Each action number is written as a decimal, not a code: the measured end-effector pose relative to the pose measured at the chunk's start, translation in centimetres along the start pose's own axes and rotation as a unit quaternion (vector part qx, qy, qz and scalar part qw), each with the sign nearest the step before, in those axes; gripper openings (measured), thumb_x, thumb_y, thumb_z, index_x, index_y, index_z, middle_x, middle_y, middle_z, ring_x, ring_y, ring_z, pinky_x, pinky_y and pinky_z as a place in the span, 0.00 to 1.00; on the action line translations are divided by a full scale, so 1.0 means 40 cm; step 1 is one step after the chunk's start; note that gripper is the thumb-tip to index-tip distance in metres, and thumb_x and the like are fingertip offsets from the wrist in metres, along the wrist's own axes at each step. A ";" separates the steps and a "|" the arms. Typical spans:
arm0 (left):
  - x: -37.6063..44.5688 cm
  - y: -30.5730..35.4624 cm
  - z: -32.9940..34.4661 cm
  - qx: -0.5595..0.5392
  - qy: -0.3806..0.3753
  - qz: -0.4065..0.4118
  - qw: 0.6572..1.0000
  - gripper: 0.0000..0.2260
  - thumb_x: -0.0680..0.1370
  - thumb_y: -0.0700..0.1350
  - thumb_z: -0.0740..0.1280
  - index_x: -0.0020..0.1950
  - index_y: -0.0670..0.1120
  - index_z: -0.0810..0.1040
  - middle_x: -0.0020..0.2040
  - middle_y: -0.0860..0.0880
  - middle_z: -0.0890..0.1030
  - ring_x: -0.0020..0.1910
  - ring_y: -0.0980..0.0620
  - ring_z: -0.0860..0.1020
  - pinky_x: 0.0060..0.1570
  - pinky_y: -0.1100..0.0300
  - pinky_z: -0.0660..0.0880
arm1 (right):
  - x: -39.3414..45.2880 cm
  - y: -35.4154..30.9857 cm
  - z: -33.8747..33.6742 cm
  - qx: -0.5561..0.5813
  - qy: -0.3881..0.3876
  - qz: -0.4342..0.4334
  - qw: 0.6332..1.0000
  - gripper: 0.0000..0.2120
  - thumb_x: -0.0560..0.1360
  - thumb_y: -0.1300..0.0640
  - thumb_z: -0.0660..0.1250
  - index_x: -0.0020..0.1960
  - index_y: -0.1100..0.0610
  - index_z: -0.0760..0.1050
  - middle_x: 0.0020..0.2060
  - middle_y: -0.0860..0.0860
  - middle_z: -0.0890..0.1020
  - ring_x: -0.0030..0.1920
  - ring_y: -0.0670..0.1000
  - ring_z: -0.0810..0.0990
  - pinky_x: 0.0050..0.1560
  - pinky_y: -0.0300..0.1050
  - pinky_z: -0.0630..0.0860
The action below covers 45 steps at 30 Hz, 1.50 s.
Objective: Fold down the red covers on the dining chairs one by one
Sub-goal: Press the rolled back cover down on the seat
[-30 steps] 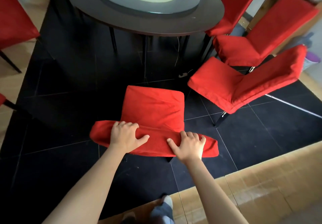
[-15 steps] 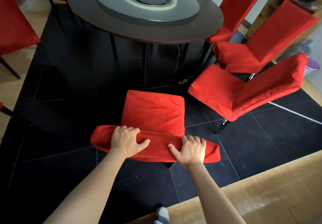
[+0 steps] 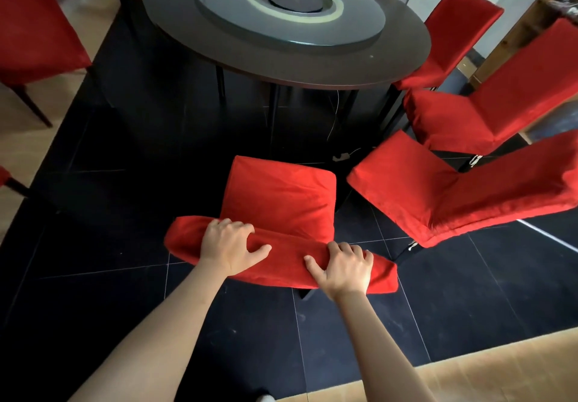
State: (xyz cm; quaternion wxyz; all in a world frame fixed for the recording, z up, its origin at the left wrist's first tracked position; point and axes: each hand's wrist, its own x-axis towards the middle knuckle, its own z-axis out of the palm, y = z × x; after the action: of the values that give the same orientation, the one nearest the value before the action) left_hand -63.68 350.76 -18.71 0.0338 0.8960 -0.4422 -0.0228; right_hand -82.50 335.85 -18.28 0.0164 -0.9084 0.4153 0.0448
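Cover [image 3: 281,264] edge (rolled) under hands

Both hands, left [image 3: 230,246] and right [image 3: 344,268], reach forward, fingers curled, gripping.

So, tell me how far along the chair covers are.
None looks finished. In hand: the left hand and right hand grip the rolled cover on the nearest chair's back. Left: the chairs on the right and the left chair, backs fully covered.

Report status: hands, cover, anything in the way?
Left hand and right hand both gripping rolled cover band on near chair. Fold underway. Neighbouring chair close on right, not touching.
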 end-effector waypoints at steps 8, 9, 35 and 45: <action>0.096 0.016 0.002 -0.002 0.015 -0.009 1.000 0.34 0.68 0.72 0.48 0.52 0.52 0.82 0.46 0.53 0.84 0.49 0.49 0.79 0.56 0.53 0.69 | 0.105 0.022 -0.011 -0.020 -0.007 -0.012 1.000 0.43 0.65 0.25 0.35 0.53 0.50 0.77 0.51 0.49 0.81 0.55 0.56 0.76 0.60 0.55 0.65; 0.106 0.017 0.001 -0.001 0.014 -0.010 1.000 0.34 0.68 0.72 0.48 0.53 0.52 0.82 0.46 0.53 0.84 0.49 0.49 0.79 0.56 0.53 0.69 | 0.117 0.024 -0.012 -0.022 -0.009 -0.013 1.000 0.42 0.66 0.25 0.36 0.53 0.50 0.76 0.51 0.49 0.81 0.55 0.56 0.76 0.60 0.55 0.64; 0.098 -0.111 -0.117 -0.064 0.056 -0.120 0.989 0.27 0.73 0.65 0.64 0.64 0.49 0.77 0.61 0.51 0.79 0.64 0.50 0.74 0.66 0.51 0.65 | 0.238 -0.086 -0.089 0.044 -0.043 -0.126 0.990 0.35 0.73 0.28 0.50 0.69 0.52 0.68 0.67 0.53 0.72 0.66 0.58 0.70 0.63 0.57 0.66; -0.054 -0.469 -0.236 -0.060 0.104 -0.246 0.962 0.26 0.73 0.63 0.66 0.64 0.48 0.77 0.60 0.49 0.80 0.63 0.49 0.75 0.64 0.51 0.65 | 0.259 -0.476 -0.202 0.082 -0.025 -0.245 0.966 0.38 0.73 0.30 0.55 0.75 0.52 0.59 0.68 0.53 0.72 0.68 0.57 0.69 0.66 0.58 0.65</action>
State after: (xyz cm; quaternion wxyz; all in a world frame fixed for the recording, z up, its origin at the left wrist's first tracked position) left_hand -49.51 364.23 -10.79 0.1270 0.9708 -0.2001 0.0367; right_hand -60.83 339.98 -11.37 0.1114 -0.9765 0.1822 0.0277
